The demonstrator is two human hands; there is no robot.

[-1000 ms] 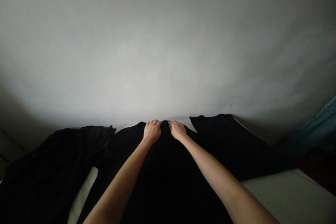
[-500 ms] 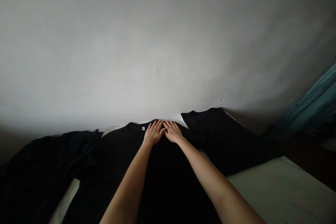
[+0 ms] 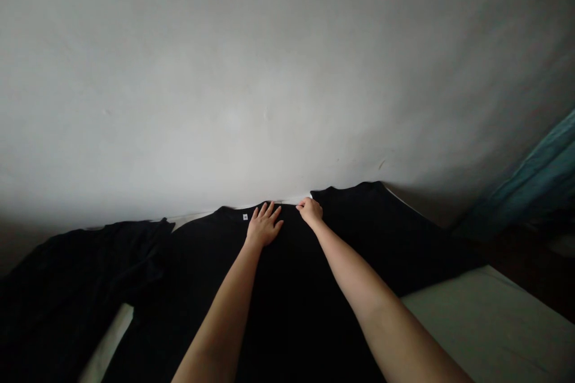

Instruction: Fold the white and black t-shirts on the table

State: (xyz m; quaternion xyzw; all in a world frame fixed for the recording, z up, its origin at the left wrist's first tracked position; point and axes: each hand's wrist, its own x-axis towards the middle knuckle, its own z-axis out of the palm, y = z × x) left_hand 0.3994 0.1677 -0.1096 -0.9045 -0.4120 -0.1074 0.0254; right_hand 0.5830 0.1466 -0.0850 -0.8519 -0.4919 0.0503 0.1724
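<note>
A black T-shirt (image 3: 287, 287) lies spread out in the middle, with a small white label (image 3: 245, 216) near its collar. Flat on the cloth just right of the label rests my left hand (image 3: 263, 224), fingers spread. My right hand (image 3: 311, 210) is closed in a pinch on the shirt's upper edge, at the shoulder side. The fingertips' exact grip on the fabric is small and dim.
Other black garments lie to the left (image 3: 81, 275) and right (image 3: 381, 239). A pale wall (image 3: 269, 84) rises directly behind the shirts. The pale tabletop (image 3: 489, 317) shows at lower right, and a teal curtain-like cloth (image 3: 530, 173) hangs at the right.
My right hand has moved right, away from my left hand, and gone from lying flat to pinching the shirt's edge. My left hand stays in place.
</note>
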